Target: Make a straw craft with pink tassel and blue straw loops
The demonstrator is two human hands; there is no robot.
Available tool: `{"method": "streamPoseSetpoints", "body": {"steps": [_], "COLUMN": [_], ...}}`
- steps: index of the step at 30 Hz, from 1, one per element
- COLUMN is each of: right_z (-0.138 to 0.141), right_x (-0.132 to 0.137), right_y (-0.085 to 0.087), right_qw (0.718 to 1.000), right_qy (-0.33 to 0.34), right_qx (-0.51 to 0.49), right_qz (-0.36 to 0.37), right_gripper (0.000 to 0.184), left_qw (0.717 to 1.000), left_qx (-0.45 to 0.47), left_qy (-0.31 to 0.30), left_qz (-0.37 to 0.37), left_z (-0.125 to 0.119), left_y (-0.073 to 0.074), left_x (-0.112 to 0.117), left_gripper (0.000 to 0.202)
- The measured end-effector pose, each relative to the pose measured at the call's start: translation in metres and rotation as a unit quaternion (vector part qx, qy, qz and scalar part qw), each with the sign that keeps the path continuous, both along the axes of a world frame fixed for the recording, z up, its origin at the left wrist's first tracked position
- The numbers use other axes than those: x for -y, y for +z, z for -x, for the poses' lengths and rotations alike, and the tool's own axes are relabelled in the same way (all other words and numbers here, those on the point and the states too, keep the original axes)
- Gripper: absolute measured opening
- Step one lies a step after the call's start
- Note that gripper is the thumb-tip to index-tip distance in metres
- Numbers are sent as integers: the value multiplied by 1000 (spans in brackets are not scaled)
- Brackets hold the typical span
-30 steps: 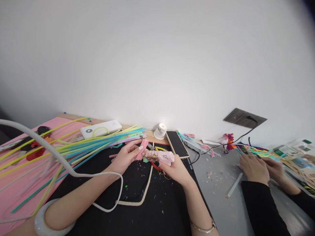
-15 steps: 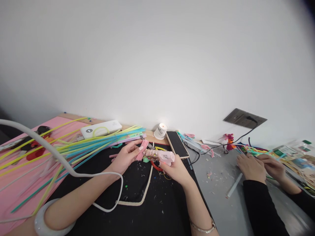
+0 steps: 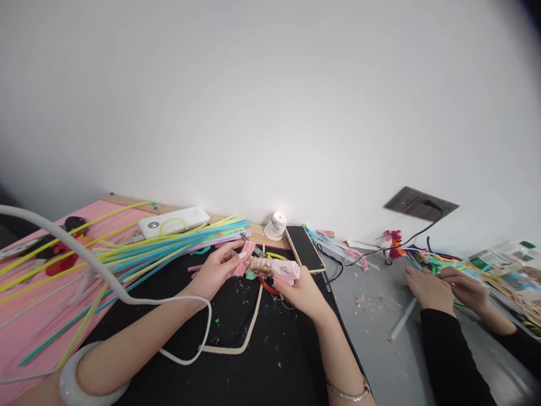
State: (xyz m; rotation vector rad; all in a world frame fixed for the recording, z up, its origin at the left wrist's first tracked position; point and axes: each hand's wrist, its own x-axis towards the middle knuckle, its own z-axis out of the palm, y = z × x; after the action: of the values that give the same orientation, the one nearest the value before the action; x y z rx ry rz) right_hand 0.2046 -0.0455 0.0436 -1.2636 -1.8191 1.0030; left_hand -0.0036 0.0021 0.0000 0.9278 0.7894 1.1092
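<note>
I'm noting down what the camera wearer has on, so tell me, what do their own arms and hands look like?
No sleeve shows on the left arm or the right arm. The left wears a wide, whitish bangle; the right, a thin, silvery bracelet. A white cable passes in front of the left arm.

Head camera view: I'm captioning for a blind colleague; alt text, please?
A left hand holds bundled pink strips beside a pale pink object in the right hand. Colourful stems lie at left; another person's hands are at right.
</note>
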Motion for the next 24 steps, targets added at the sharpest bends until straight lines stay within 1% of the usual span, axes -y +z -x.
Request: {"method": "streamPoseSetpoints", "body": {"steps": [4,10,16,24], "right_z": [-2,-2,-1,-1], "right_x": [0,0,1,0], "right_y": [-2,-1,-3,-6], "right_qw": [1000,1000,999,1000], "right_qy": [-11,-4,-15,2], "right_qx": [3,5,20,17], "right_qz": [9,12,22,10], "right_gripper": [30,33,25,32], "left_qw": [1000,1000,1000,1000], "left_qx": [3,18,16,-16], "left_qy": [3,-1,0,10], "left_qz": [8,5,6,2], "left_z": [0,1,0,0], "left_y": [0,-1,0,2], "left_x": [0,-2,-1,-1], "left_gripper": [48,47,49,53]}}
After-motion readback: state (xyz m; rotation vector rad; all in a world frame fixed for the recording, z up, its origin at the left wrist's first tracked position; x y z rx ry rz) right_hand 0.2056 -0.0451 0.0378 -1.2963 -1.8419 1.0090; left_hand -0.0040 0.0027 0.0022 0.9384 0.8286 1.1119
